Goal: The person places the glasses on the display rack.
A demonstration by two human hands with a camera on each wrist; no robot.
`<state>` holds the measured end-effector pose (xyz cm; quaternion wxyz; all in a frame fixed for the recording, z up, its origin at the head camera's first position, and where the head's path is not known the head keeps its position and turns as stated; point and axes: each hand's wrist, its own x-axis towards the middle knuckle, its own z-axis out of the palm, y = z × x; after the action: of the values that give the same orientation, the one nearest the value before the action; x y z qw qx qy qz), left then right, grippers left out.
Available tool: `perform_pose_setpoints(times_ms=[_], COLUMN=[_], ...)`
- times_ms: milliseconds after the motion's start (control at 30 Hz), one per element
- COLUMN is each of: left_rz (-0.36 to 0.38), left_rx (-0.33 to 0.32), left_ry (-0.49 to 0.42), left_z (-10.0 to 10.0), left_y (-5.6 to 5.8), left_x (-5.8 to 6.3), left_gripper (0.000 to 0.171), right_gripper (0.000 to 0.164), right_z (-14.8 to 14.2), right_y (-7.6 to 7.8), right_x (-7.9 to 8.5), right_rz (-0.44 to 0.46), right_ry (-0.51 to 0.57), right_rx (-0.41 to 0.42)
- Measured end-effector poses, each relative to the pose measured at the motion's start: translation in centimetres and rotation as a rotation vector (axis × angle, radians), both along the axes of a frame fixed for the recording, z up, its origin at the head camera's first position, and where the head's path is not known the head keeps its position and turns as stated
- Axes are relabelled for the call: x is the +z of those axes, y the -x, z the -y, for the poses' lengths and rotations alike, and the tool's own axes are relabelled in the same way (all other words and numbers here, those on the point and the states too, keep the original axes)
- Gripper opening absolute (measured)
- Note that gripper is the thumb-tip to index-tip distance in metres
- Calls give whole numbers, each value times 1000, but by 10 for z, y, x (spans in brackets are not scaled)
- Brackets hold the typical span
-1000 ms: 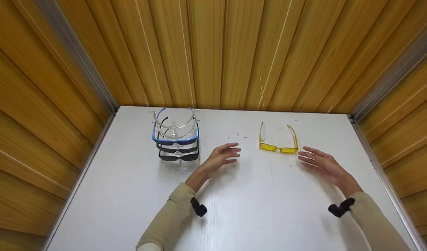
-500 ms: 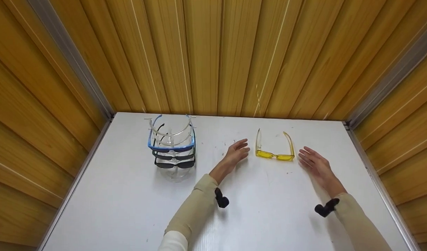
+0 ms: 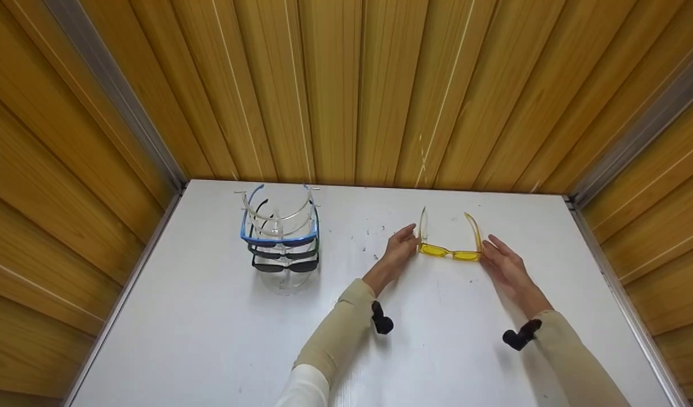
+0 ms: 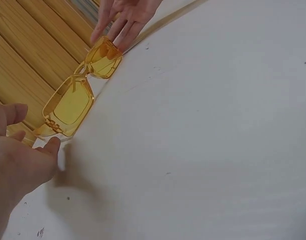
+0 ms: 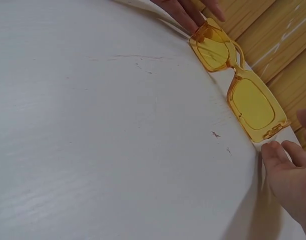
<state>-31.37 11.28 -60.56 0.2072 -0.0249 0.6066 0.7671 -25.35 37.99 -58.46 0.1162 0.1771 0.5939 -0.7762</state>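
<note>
Yellow sunglasses (image 3: pixel 449 252) with yellow lenses stand on the white table, temples unfolded toward the back wall. My left hand (image 3: pixel 400 249) is at their left hinge corner, its fingertips right at the frame in the left wrist view, where the near lens (image 4: pixel 73 103) shows large. On the other side my right hand (image 3: pixel 507 265) has its fingertips beside the right hinge corner; in the right wrist view its fingers (image 5: pixel 274 152) sit just under the frame's end (image 5: pixel 273 131). Neither hand has its fingers curled round the glasses.
A clear display stand (image 3: pixel 287 285) on the left carries blue-framed sunglasses (image 3: pixel 278 242) above two dark pairs, the lowest with black lenses (image 3: pixel 285 267). Clear arms top the stand. A wood-look panel wall (image 3: pixel 358 113) rises behind the table (image 3: pixel 211 339).
My left hand has moved right, from beside the stand to the sunglasses' left corner. My right hand has come in slightly leftward to their right corner. The sunglasses stay in place.
</note>
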Motion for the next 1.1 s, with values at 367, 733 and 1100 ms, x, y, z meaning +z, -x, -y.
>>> perform_pose_setpoints(times_ms=[367, 733, 1100], left_rz=[-11, -14, 38], left_rx=[5, -41, -31], left_ry=[-32, 8, -19], left_z=[3, 20, 36], left_y=[-8, -20, -29], left_x=[0, 8, 22], left_gripper=[46, 51, 49], right_gripper=[69, 67, 59], right_z=[3, 2, 2], right_y=[-7, -22, -35], right_x=[-1, 5, 16], right_rz=[-35, -25, -38], right_ry=[-26, -62, -57], right_rx=[25, 100, 145])
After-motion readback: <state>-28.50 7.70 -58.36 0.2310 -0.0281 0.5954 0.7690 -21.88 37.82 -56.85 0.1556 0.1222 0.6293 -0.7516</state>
